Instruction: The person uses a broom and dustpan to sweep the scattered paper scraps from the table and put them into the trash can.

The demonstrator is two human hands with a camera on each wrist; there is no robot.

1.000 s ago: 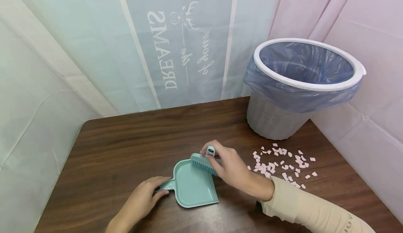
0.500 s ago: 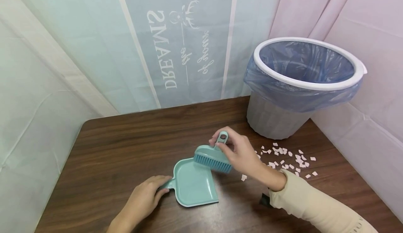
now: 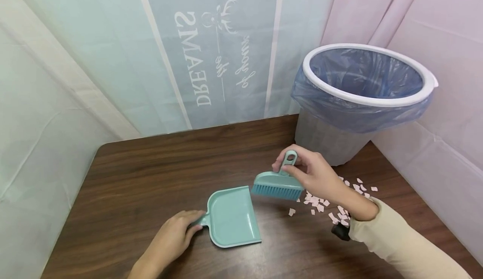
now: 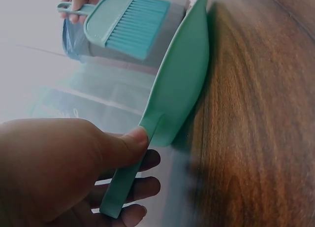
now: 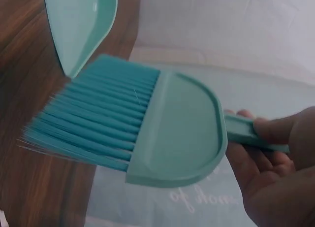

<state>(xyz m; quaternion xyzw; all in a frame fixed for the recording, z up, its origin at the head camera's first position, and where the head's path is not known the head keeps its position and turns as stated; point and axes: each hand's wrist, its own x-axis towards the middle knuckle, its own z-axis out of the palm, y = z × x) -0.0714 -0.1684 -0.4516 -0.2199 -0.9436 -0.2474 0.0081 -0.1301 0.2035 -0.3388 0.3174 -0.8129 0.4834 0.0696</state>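
Observation:
A mint-green dustpan (image 3: 231, 218) lies on the brown table, its wide lip facing right and nothing in its tray. My left hand (image 3: 171, 235) pinches its handle between thumb and fingers, as the left wrist view (image 4: 120, 185) also shows. With my right hand (image 3: 318, 176) I hold a matching hand brush (image 3: 278, 181) by its short handle, bristles (image 5: 93, 111) pointing down, just right of the dustpan's lip. Small white paper scraps (image 3: 315, 200) lie scattered beyond the brush, partly hidden by my right hand and forearm. One scrap (image 3: 292, 212) sits apart, closer to the dustpan.
At the back right of the table (image 3: 158, 174) stands a grey trash bin (image 3: 320, 134) with a white rim (image 3: 307, 67) and a blue liner bag. Pale printed curtains hang behind and at both sides. A small black object (image 3: 341, 231) shows under my right cuff.
My right hand has lifted the brush off the dustpan and moved it right, toward the scraps. The lone scrap came into view. My left hand and the dustpan have stayed in place.

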